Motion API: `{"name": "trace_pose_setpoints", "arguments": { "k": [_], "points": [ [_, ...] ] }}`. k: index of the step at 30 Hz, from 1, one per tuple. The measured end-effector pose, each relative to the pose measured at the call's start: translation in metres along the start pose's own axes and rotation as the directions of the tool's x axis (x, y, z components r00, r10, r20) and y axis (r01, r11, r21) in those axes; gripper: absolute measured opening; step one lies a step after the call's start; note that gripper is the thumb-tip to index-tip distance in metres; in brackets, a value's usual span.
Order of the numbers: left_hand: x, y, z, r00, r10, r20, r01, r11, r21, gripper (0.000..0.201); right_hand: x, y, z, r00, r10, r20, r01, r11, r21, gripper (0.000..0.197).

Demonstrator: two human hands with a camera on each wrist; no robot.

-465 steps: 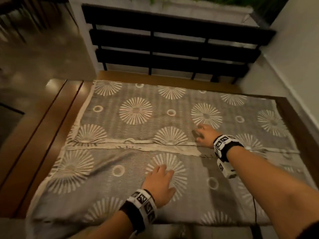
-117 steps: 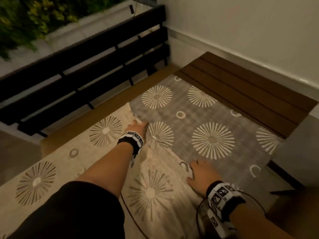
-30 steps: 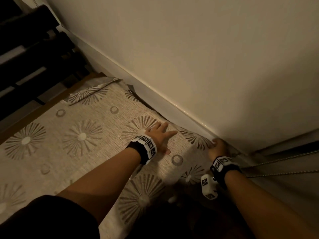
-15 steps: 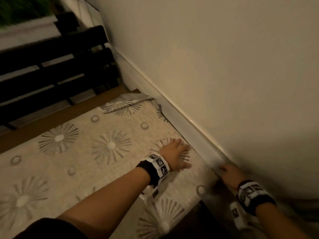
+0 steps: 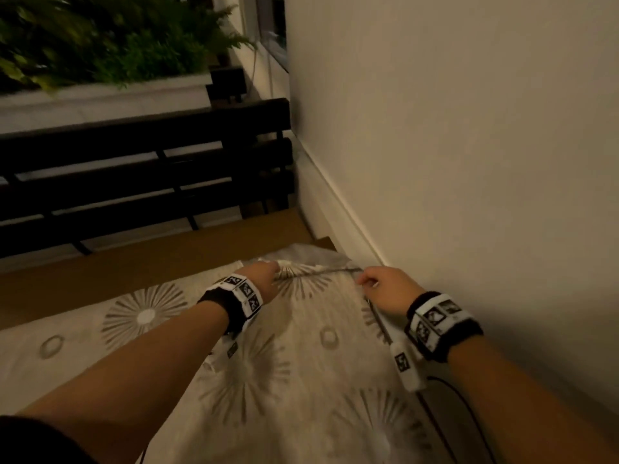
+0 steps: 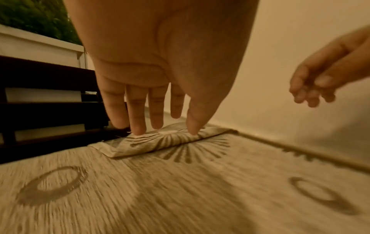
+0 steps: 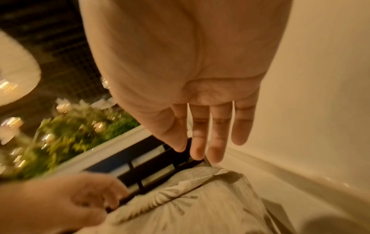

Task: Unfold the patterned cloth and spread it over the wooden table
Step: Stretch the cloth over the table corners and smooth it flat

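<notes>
The patterned cloth [image 5: 301, 363] lies beige side up with sunburst motifs over the wooden table [image 5: 167, 266]. Its far right corner [image 5: 308, 262] is folded back on itself beside the wall. My left hand [image 5: 264, 279] reaches that flap; in the left wrist view its straight fingertips [image 6: 138, 131] touch the folded corner [image 6: 160, 142]. My right hand [image 5: 375, 286] hovers at the cloth's wall-side edge. In the right wrist view its fingers [image 7: 200, 152] are extended just above the end of the flap [image 7: 200, 177], holding nothing.
A pale wall [image 5: 469, 162] with a skirting board runs close along the table's right side. A dark slatted bench [image 5: 134, 182] stands beyond the far edge, with a white planter of green plants [image 5: 100, 45] behind it. A black cable [image 5: 469, 413] trails from my right wrist.
My left hand has left its flat rest on the cloth and moved forward to the folded corner. My right hand has moved forward along the wall edge toward the same corner.
</notes>
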State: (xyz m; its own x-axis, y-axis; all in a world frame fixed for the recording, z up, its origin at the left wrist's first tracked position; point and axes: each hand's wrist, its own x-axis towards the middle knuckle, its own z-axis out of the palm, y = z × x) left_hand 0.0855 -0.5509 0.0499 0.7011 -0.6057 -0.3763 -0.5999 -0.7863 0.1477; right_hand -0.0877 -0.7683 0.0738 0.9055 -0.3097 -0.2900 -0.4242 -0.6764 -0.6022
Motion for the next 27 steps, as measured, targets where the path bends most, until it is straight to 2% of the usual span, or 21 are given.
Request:
{"name": "trace_pose_setpoints", "arguments": {
  "k": [2, 4, 5, 7, 8, 10, 12, 14, 15, 16, 17, 18, 19, 20, 21, 23, 24, 25, 27],
  "points": [
    [0.031, -0.005, -0.001, 0.998, -0.068, -0.010, 0.068, 0.998, 0.008, 0.048, 0.051, 0.006, 0.005, 0.998, -0.033, 0.062, 0.036, 0.998, -0.052, 0.024],
    [0.056, -0.007, 0.002, 0.988, -0.149, 0.048, 0.149, 0.989, -0.015, 0.065, 0.092, 0.012, 0.010, 0.994, -0.023, 0.107, 0.035, 0.993, -0.114, 0.026],
    [0.068, -0.008, 0.004, 0.979, -0.185, 0.090, 0.187, 0.982, -0.015, 0.076, 0.109, 0.015, 0.013, 0.992, -0.007, 0.124, 0.028, 0.985, -0.170, 0.035],
    [0.085, -0.007, 0.008, 0.957, -0.245, 0.156, 0.243, 0.969, 0.036, 0.093, 0.132, 0.024, 0.020, 0.984, 0.009, 0.178, 0.042, 0.959, -0.280, 0.067],
    [0.092, -0.006, 0.008, 0.954, -0.256, 0.159, 0.248, 0.966, 0.067, 0.095, 0.141, 0.027, 0.023, 0.978, 0.005, 0.209, 0.056, 0.956, -0.287, 0.081],
    [0.102, -0.005, 0.004, 0.968, -0.214, 0.134, 0.198, 0.972, 0.123, 0.080, 0.155, 0.033, 0.029, 0.960, -0.015, 0.279, 0.075, 0.976, -0.203, 0.096],
    [0.107, -0.007, 0.000, 0.989, -0.096, 0.112, 0.073, 0.978, 0.196, 0.047, 0.162, 0.034, 0.034, 0.947, -0.071, 0.314, 0.132, 0.975, -0.177, 0.089],
    [0.110, -0.006, -0.005, 0.993, -0.037, 0.114, -0.001, 0.950, 0.312, 0.017, 0.166, 0.031, 0.034, 0.953, -0.132, 0.272, 0.233, 0.894, -0.384, 0.056],
    [0.115, -0.007, -0.011, 0.993, -0.069, 0.101, 0.031, 0.942, 0.335, 0.013, 0.167, 0.026, 0.032, 0.959, -0.192, 0.209, 0.273, 0.824, -0.497, 0.039],
    [0.123, -0.007, -0.019, 0.992, -0.106, 0.067, 0.079, 0.941, 0.329, 0.016, 0.169, 0.022, 0.028, 0.963, -0.234, 0.132, 0.267, 0.773, -0.576, 0.028],
    [0.129, -0.002, -0.033, 0.986, -0.165, 0.022, 0.154, 0.953, 0.261, 0.016, 0.172, 0.020, 0.025, 0.968, -0.247, 0.043, 0.222, 0.767, -0.602, 0.023],
    [0.139, 0.000, -0.046, 0.978, -0.199, -0.061, 0.205, 0.972, 0.118, 0.016, 0.174, 0.019, 0.022, 0.973, -0.226, -0.055, 0.152, 0.796, -0.586, 0.021],
    [0.146, 0.007, -0.059, 0.955, -0.258, -0.150, 0.243, 0.964, -0.112, 0.024, 0.176, 0.018, 0.018, 0.971, -0.182, -0.155, 0.070, 0.838, -0.542, 0.022],
    [0.151, 0.014, -0.070, 0.925, -0.309, -0.223, 0.221, 0.912, -0.345, 0.040, 0.178, 0.017, 0.013, 0.960, -0.121, -0.251, -0.018, 0.872, -0.490, 0.027],
    [0.151, 0.024, -0.079, 0.913, -0.327, -0.243, 0.151, 0.826, -0.543, 0.059, 0.179, 0.017, 0.010, 0.945, -0.065, -0.322, -0.096, 0.884, -0.459, 0.039],
    [0.142, 0.048, -0.085, 0.942, -0.236, -0.240, -0.018, 0.676, -0.737, 0.086, 0.177, 0.019, 0.005, 0.919, -0.021, -0.393, -0.169, 0.881, -0.442, 0.063],
    [0.138, 0.056, -0.079, 0.954, -0.171, -0.245, -0.068, 0.675, -0.735, 0.088, 0.177, 0.019, 0.005, 0.907, -0.059, -0.416, -0.150, 0.880, -0.450, 0.063],
    [0.135, 0.060, -0.072, 0.962, -0.112, -0.247, -0.088, 0.734, -0.674, 0.084, 0.178, 0.018, 0.006, 0.906, -0.136, -0.401, -0.083, 0.872, -0.483, 0.055],
    [0.126, 0.055, -0.054, 0.987, -0.004, -0.163, -0.061, 0.919, -0.389, 0.071, 0.181, 0.018, 0.014, 0.917, -0.329, -0.225, 0.171, 0.835, -0.523, 0.038]
  ]
}}
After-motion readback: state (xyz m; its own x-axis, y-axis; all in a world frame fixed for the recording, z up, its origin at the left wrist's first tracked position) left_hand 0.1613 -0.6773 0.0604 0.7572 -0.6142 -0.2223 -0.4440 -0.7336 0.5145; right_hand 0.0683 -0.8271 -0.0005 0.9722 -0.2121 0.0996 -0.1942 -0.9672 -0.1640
